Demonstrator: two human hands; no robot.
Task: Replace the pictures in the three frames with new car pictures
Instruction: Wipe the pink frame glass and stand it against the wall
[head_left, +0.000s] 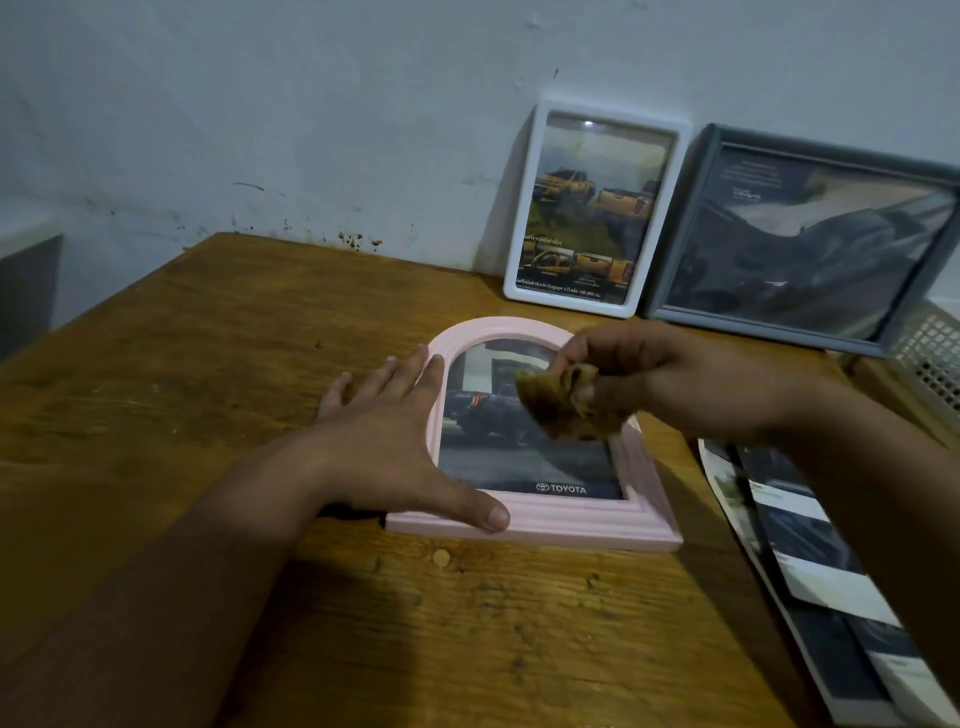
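1. Pink frame (535, 525) lies face up mid-table (208, 364), arched top toward the back edge, a Toyota car picture (519, 457) inside.
2. Left hand (395, 441) lies flat, fingers straight, pressing the frame's left side.
3. Right hand (670, 379) pinches a crumpled brown cloth (571, 400) just over the glass.
4. White frame (587, 208) and grey frame (810, 234) lean on the wall at the back right corner, car pictures in both.
5. Printed sheets (810, 561) lie along the right edge.
6. Judgement: wiping step. Keep the left palm firm, wipe lightly, work into corners.
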